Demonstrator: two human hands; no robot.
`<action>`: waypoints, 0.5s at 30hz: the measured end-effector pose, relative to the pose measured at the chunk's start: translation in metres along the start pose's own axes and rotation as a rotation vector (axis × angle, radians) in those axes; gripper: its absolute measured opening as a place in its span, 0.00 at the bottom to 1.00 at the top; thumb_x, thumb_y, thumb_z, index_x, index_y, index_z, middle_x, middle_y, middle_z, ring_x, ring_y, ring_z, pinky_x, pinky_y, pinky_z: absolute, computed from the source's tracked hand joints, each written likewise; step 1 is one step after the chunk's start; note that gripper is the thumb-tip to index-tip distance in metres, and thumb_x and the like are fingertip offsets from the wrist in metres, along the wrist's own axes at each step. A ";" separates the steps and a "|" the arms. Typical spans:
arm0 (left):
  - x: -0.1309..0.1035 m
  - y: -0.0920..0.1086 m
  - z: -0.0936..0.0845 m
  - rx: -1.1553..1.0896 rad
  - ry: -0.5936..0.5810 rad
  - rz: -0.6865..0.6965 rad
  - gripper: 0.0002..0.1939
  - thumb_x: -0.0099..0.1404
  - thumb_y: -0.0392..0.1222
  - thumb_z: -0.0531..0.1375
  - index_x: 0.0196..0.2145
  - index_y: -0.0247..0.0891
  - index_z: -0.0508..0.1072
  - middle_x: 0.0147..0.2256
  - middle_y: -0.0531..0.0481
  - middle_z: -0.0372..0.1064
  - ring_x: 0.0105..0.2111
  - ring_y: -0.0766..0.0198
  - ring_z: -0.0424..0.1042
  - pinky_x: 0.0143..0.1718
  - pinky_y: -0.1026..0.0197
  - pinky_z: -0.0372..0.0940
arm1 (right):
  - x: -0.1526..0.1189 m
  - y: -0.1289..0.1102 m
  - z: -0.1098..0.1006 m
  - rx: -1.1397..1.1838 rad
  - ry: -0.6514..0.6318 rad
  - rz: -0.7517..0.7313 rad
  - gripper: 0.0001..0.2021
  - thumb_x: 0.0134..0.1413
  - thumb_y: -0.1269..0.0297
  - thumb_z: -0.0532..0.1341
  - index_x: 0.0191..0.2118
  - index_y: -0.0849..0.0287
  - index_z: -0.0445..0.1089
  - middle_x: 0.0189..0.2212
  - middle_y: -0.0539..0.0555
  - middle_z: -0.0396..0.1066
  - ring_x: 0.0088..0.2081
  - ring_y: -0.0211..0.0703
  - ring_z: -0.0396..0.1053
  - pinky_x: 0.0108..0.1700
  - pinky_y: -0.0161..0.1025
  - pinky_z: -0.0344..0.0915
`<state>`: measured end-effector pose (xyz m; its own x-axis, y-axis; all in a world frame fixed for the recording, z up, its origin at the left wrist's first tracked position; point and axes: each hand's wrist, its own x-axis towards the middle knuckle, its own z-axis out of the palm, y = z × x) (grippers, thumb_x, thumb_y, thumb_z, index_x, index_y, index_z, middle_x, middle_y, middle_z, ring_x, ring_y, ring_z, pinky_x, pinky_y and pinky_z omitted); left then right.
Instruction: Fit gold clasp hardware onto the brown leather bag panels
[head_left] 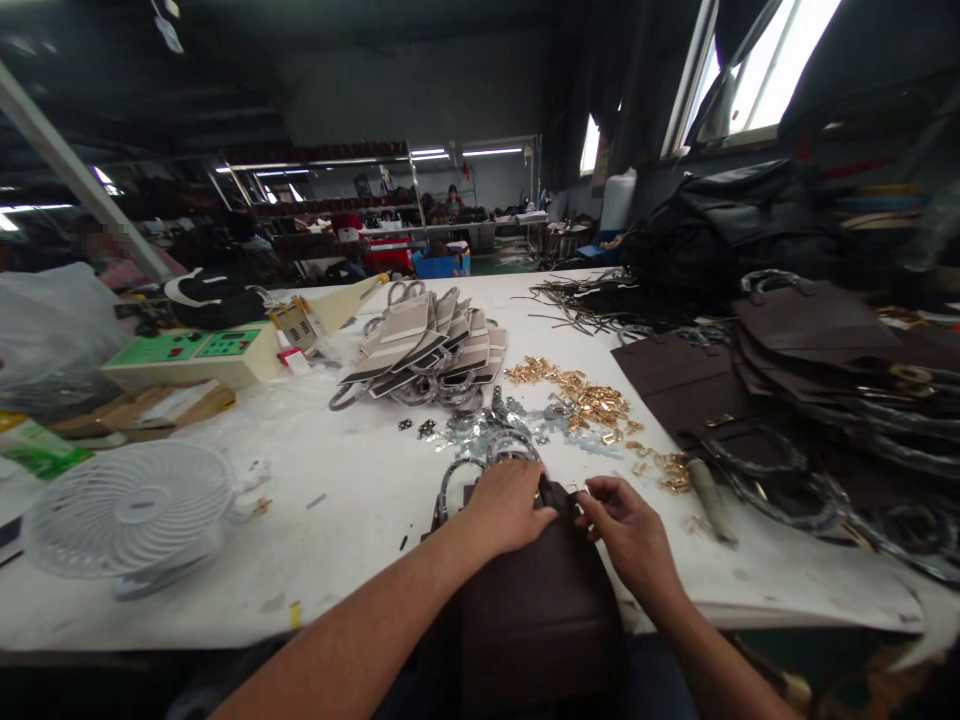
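The dark brown bag (536,620) stood at the near edge of the white table (337,560), its top gripped by the left hand (514,505); the right hand (622,525) pinched a small metal piece (579,489).

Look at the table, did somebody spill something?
Maybe: the little gold pieces look spilled, because they're loose in a trail on the white table. They could be left that way for working. The beige bags are heaped crookedly too. Nothing looks clearly broken.
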<state>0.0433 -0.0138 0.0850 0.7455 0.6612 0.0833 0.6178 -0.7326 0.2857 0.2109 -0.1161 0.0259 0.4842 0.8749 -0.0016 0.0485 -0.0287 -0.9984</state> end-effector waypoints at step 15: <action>-0.003 0.010 -0.017 -0.096 -0.004 -0.067 0.12 0.57 0.44 0.68 0.37 0.44 0.70 0.36 0.53 0.75 0.36 0.56 0.75 0.33 0.59 0.60 | -0.015 -0.035 -0.010 -0.450 -0.076 -0.188 0.11 0.56 0.51 0.64 0.37 0.53 0.77 0.27 0.50 0.79 0.27 0.44 0.75 0.33 0.38 0.68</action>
<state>0.0427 -0.0206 0.1041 0.7043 0.7075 0.0576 0.6397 -0.6678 0.3806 0.2112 -0.1328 0.0610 0.3663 0.9175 0.1550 0.5098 -0.0585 -0.8583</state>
